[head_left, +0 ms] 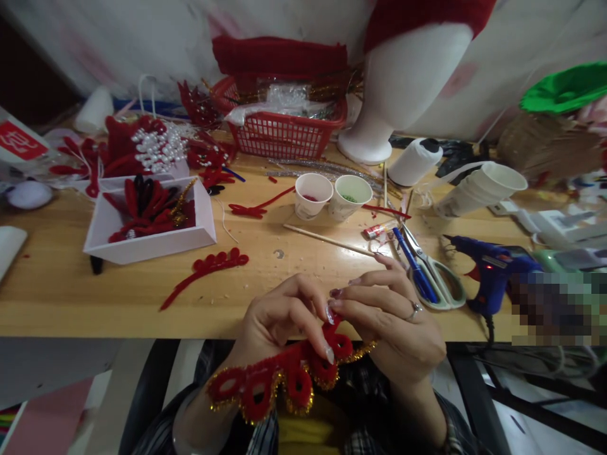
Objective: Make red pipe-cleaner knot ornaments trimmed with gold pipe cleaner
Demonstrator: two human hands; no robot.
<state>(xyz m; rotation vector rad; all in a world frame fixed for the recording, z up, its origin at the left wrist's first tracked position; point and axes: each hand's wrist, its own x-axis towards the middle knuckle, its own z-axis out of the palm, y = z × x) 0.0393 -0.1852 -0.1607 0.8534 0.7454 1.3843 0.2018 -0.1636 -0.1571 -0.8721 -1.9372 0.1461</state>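
Observation:
Both hands meet just above the table's front edge, pinching a strip of red fuzzy pipe cleaner point(265, 365) bent into a row of loops. Gold tinsel trims the outer rims of the loops. My left hand point(279, 316) grips it with thumb and forefinger near its right end. With its fingertips, my right hand point(393, 322) holds the same end, and a tail of gold tinsel runs beneath that palm. On the table to the left lies another looped red strip point(208, 268) without gold trim.
Two paper cups point(313, 201) with small red and green bits stand mid-table. A white box point(152, 246) of red pieces sits left. Scissors point(441, 278), a blue pen point(417, 268) and a blue glue gun point(493, 268) with a lit red light lie right. Behind stands a red basket point(284, 136).

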